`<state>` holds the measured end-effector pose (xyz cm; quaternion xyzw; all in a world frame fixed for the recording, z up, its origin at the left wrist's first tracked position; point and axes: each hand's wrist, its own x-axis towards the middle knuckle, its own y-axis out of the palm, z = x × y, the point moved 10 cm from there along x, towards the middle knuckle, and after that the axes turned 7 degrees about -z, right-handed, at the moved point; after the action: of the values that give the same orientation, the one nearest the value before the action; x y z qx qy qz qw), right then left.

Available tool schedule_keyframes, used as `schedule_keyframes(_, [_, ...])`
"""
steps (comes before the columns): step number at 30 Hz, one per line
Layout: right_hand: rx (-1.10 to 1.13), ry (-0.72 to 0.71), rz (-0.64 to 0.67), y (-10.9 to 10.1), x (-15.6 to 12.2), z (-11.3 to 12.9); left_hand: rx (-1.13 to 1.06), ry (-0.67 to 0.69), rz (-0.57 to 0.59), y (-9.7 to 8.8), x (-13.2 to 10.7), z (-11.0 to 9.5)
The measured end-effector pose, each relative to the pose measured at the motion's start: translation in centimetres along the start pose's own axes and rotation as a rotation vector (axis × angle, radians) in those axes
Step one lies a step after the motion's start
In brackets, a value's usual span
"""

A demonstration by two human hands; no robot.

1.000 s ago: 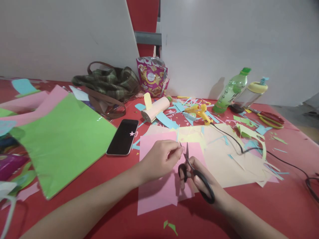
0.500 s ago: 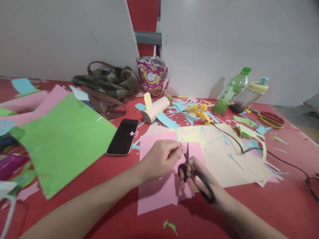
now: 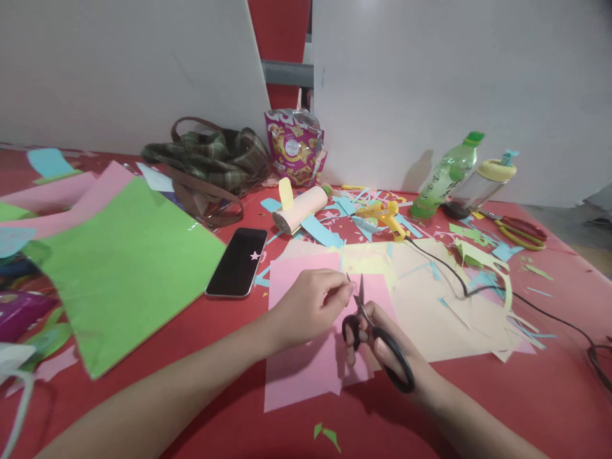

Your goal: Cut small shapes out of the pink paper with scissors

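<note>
My left hand (image 3: 313,301) is closed in a pinch on a tiny scrap of pink paper (image 3: 354,286), mostly covered by the fingertips. My right hand (image 3: 393,341) grips black-handled scissors (image 3: 400,366), thumb and fingers through the loops. Their blades point away from me and stand slightly apart beside the scrap. Under both hands lie pink paper sheets (image 3: 294,379) on the red table. Left of them rests a black phone (image 3: 234,268) with a small pink paper star (image 3: 255,256) on its screen.
A large green sheet (image 3: 129,268) covers the left side. Behind are a paper-wrapped tube (image 3: 301,209), a snack bag (image 3: 294,150) and a plaid bag (image 3: 210,159). A yellow glue gun (image 3: 389,220) trails its cord rightward. A green bottle (image 3: 444,175) leans at the back right.
Both hands, the scrap and the scissors keep almost the same position. The whole view has shifted very slightly.
</note>
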<state>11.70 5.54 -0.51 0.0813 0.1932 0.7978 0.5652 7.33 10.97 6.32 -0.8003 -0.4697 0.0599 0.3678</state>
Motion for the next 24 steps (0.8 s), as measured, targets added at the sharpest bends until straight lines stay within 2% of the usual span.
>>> schedule_keyframes(24, [0.011, -0.009, -0.015, 0.2, -0.07, 0.23, -0.022, -0.013, 0.002, -0.04, 0.06, 0.12])
